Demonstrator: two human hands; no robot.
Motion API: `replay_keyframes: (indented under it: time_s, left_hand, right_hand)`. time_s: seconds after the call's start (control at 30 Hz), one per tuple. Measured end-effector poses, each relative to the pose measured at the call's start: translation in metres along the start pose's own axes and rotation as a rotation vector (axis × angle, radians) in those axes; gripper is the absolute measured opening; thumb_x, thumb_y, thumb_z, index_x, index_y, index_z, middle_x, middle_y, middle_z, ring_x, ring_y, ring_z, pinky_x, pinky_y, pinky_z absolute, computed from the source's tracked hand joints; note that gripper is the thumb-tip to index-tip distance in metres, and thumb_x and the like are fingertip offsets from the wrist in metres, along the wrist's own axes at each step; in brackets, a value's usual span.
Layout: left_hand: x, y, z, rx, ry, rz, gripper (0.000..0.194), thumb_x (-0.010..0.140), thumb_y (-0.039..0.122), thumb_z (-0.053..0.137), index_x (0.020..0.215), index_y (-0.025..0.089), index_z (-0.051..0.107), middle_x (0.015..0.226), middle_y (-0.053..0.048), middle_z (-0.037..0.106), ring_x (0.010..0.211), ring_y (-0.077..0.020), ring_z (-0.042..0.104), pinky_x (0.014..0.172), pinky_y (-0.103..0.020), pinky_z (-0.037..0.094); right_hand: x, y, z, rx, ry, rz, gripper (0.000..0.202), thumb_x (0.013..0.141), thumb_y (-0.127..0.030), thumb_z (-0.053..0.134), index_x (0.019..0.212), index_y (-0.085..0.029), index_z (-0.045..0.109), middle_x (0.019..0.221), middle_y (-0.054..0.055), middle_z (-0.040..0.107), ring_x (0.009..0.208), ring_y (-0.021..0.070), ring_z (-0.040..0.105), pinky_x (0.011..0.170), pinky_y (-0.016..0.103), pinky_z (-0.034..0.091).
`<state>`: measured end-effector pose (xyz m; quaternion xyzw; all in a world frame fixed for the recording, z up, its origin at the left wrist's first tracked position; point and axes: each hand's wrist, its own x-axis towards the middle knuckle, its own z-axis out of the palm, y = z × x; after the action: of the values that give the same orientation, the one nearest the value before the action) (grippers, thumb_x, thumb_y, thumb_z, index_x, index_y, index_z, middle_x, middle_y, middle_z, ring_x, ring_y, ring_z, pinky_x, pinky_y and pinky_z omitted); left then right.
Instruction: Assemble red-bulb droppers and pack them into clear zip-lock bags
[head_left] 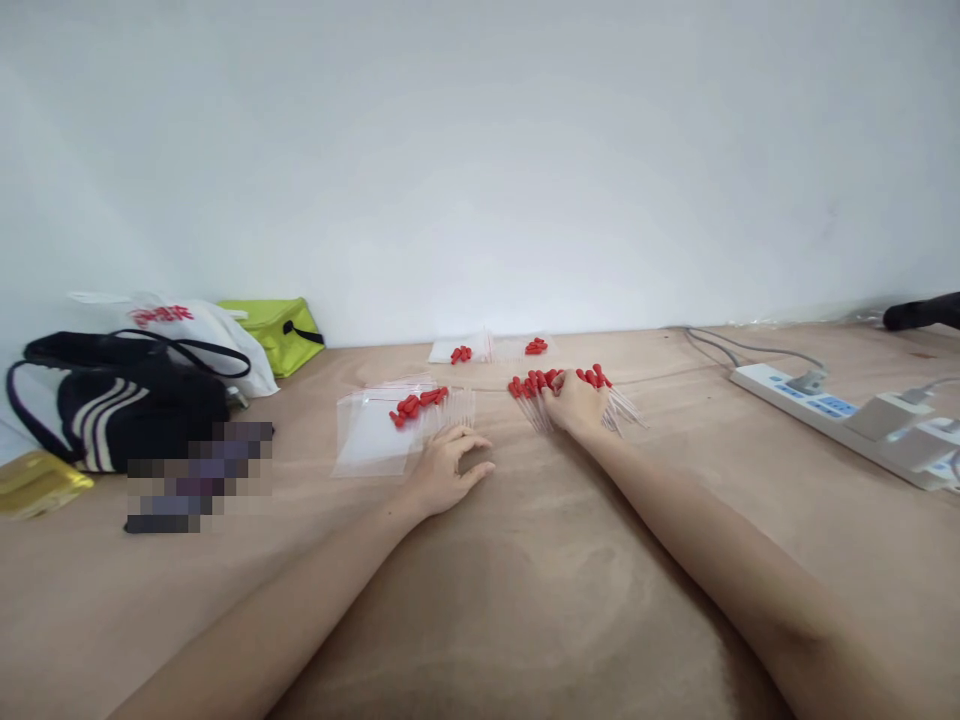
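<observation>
Head cam: R hand [579, 402] touched red-tipped sticks [523, 388] on bench [487, 610], couldn't tell if grip was clamped; L hand [444, 474], grip apart, was nr 2nd bunch [411, 406] by clear bags [371, 445].

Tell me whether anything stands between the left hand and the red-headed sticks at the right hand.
Nothing visible stands between the left hand and the left end of the red-headed sticks. Farther along, the right hand covers part of their middle.
</observation>
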<state>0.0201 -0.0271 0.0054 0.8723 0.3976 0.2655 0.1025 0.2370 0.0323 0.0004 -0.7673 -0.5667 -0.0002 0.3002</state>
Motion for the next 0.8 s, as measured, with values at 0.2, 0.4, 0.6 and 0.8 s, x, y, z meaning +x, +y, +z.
replay_keyframes:
  time_s: [0.2, 0.4, 0.6, 0.8]
  left_hand:
    - [0.001, -0.001, 0.003, 0.089, 0.068, -0.065, 0.015, 0.072, 0.026, 0.061, 0.086, 0.021, 0.062, 0.093, -0.003, 0.06, 0.091, -0.0216, 0.053, 0.081, -0.039, 0.038]
    - [0.011, -0.035, -0.016, 0.378, 0.316, -0.355, 0.02, 0.078, 0.024, 0.051, 0.095, 0.021, 0.061, 0.1, -0.006, 0.06, 0.097, -0.0241, 0.051, 0.084, -0.04, 0.035]
    - [0.016, -0.073, -0.034, 0.548, 0.175, -0.465, 0.034, 0.085, 0.031, 0.039, 0.115, 0.022, 0.054, 0.123, -0.01, 0.048, 0.116, -0.0256, 0.039, 0.094, -0.041, 0.03]
    - [0.03, -0.093, -0.027, 0.423, 0.034, -0.46, 0.039, 0.085, 0.039, 0.038, 0.119, 0.024, 0.049, 0.128, -0.011, 0.043, 0.12, -0.0293, 0.035, 0.094, -0.053, 0.026]
  right_hand:
    - [-0.009, -0.01, -0.003, -0.039, 0.043, -0.129, 0.022, 0.076, -0.035, 0.046, 0.083, -0.017, 0.057, 0.079, 0.009, 0.064, 0.077, 0.0234, 0.056, 0.077, 0.039, 0.023]
    - [-0.04, -0.043, 0.013, 0.072, -0.105, -0.562, 0.024, 0.082, -0.031, 0.04, 0.088, -0.021, 0.06, 0.092, 0.006, 0.061, 0.09, 0.0204, 0.051, 0.074, 0.033, 0.028]
    - [-0.044, -0.067, 0.031, 0.123, -0.183, -0.705, 0.031, 0.085, -0.032, 0.036, 0.105, -0.023, 0.058, 0.121, 0.006, 0.049, 0.102, 0.0216, 0.045, 0.083, 0.035, 0.031]
    - [-0.04, -0.067, 0.033, 0.191, -0.232, -0.646, 0.023, 0.081, -0.022, 0.042, 0.088, -0.015, 0.063, 0.096, 0.008, 0.06, 0.09, 0.0166, 0.052, 0.079, 0.026, 0.037]
